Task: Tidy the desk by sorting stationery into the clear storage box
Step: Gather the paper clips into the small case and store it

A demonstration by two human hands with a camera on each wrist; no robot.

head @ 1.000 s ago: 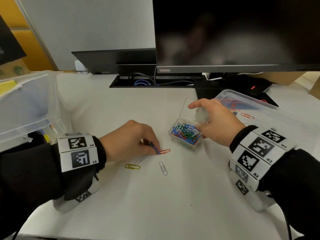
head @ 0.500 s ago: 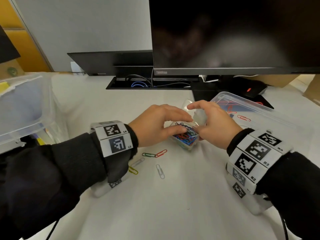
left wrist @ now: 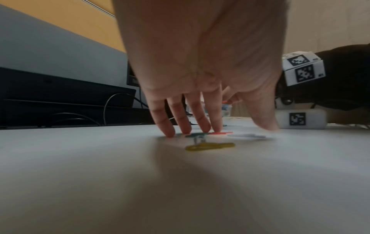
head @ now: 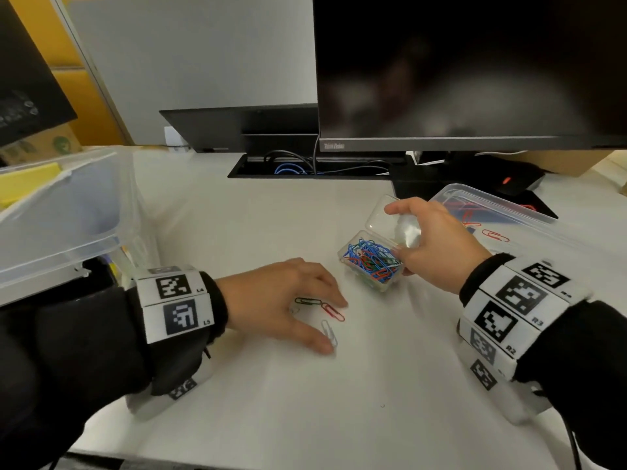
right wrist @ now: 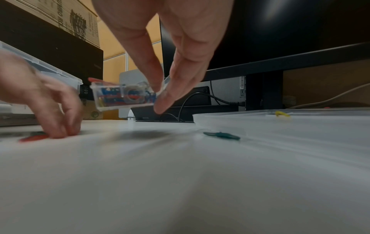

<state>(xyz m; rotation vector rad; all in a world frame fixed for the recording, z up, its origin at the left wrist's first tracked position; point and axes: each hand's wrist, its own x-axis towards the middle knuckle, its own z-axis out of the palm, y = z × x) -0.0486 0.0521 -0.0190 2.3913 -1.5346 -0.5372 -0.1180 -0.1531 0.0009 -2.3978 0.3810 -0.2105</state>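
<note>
A small clear paper-clip box (head: 371, 262), full of coloured clips with its lid flipped up, is pinched at its right end by my right hand (head: 397, 232). In the right wrist view the paper-clip box (right wrist: 120, 96) hangs tilted just above the desk. My left hand (head: 330, 322) lies spread on the desk, its straight fingers (left wrist: 204, 123) touching loose clips: a green clip (head: 307, 301), a red clip (head: 334, 312) and a white clip (head: 329, 330). A yellow clip (left wrist: 209, 146) lies under the palm. The big clear storage box (head: 61, 205) stands at far left.
A clear lid (head: 492, 212) with a few red clips on it lies right of my right hand. One green clip (right wrist: 221, 135) lies on the desk beside that lid. A monitor (head: 468, 69) and a cable tray (head: 305, 167) stand behind.
My left hand has pulled back from the small clip box and come down on the loose clips. The right hand still holds the box in about the same place.
</note>
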